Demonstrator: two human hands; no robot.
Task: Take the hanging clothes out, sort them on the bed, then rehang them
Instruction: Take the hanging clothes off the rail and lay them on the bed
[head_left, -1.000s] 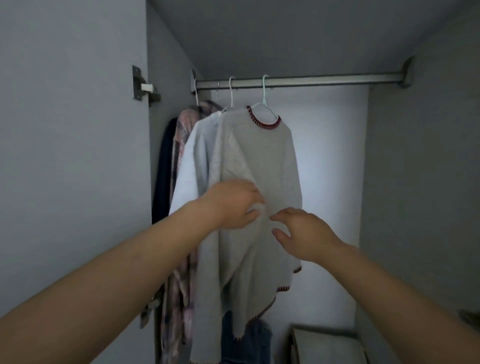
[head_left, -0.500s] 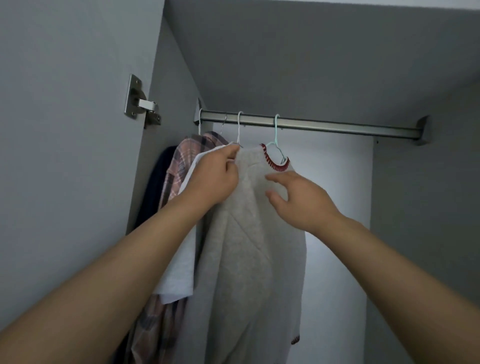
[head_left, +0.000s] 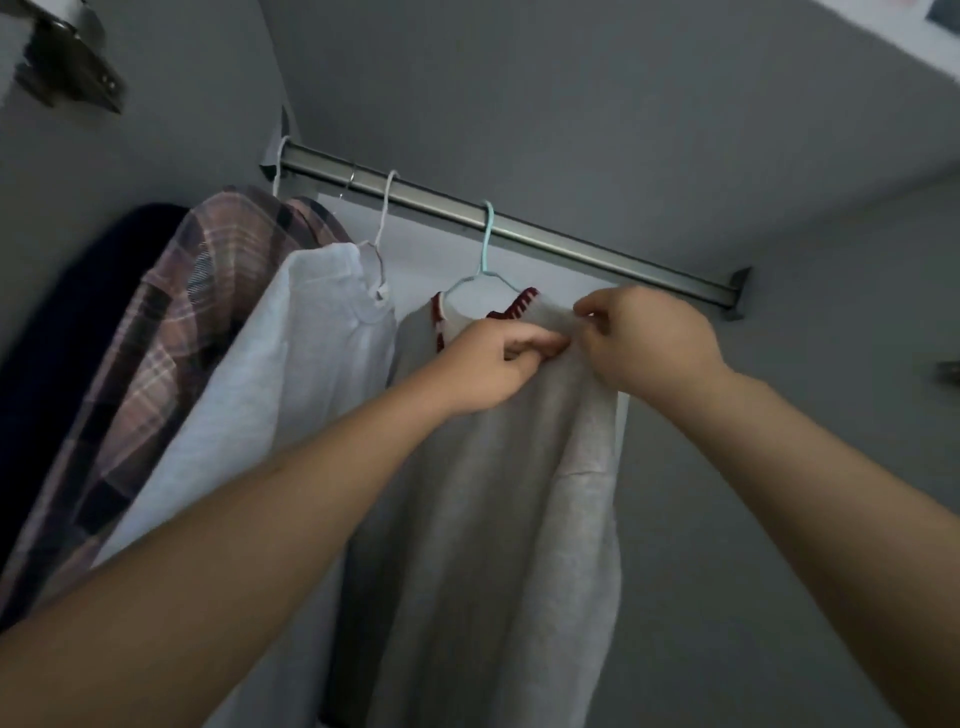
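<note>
the wardrobe (head_left: 649, 130) has grey walls and holds a metal rail (head_left: 571, 244) that runs across its top, from the left wall down to a bracket on the right. four clothes hang on this rail. the grey sweater (head_left: 493, 493) is the one nearest to the camera and the most to the right; it is light grey, long, with a dark red stitched edge at the neck, and it hangs on a light blue hanger (head_left: 485, 249) whose hook sits on the rail. just beside it, on the left, hangs a white top (head_left: 291, 364) on a white hanger (head_left: 382, 234). further left is a plaid shirt (head_left: 171, 338) in pink and dark squares, and at the far left a dark garment (head_left: 62, 312), mostly in shadow.

both hands are at the right shoulder of the grey sweater, just under the rail. the left hand (head_left: 485, 369) has its fingers curled around a fold of the grey fabric below the neck. the right hand (head_left: 649, 338) pinches the fabric at the shoulder with thumb and fingertips. the two hands almost touch each other. a metal hinge (head_left: 67, 67) is on the door at the upper left.
</note>
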